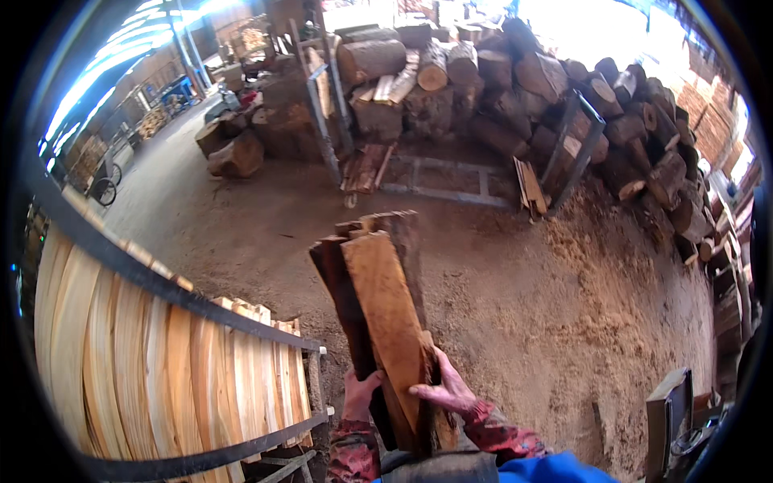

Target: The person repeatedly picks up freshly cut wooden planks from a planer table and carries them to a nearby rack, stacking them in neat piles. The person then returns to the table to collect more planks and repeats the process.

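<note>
A bundle of rough wooden slabs (385, 282) stands upright against my front, held between both hands. Its nearest board is orange-brown and smooth-faced; darker, bark-edged pieces show behind and to the left. My left hand (359, 393) grips the bundle's left side, thumb against the dark slab. On the right side, my right hand (448, 388) is closed round the edge, thumb lying across the front board. The fingers behind the wood are hidden. Patterned red sleeves cover both forearms.
A metal rack (197, 302) packed with pale boards stands close at left. Across the dirt floor (483, 282) lies a big log pile (499, 80), with a metal frame (451, 181) and slab offcuts before it. A box-like machine part (668, 419) sits at near right.
</note>
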The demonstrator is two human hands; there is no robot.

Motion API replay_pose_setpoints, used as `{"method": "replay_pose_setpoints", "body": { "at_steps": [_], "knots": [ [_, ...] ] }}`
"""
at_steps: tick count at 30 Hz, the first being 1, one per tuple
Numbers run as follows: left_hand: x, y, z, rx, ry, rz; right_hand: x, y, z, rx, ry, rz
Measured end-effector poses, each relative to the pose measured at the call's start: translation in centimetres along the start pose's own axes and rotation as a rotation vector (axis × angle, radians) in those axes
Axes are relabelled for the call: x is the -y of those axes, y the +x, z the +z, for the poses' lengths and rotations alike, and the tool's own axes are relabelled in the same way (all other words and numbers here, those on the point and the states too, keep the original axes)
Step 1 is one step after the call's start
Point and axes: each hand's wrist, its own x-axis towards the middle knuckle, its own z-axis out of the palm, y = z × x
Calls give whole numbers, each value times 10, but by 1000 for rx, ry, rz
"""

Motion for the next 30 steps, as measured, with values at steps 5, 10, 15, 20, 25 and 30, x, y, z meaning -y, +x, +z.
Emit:
{"method": "replay_pose_setpoints", "body": {
  "at_steps": [5,10,15,20,25,30],
  "knots": [
    [-21,45,26,-85,-142,89,-1,65,-30,83,-8,43],
    [-45,92,37,-145,-185,93,-19,129,-41,86,-61,35],
    [-61,169,36,-185,-280,61,-4,210,-55,95,-185,84],
    [-67,279,26,-124,-291,-65,4,302,-73,-22,-177,28],
    [-96,353,53,4,-268,-76,20,342,-102,-148,-198,84],
    [-116,410,107,72,-137,-138,42,377,-155,-229,-103,107]
  ]
}}
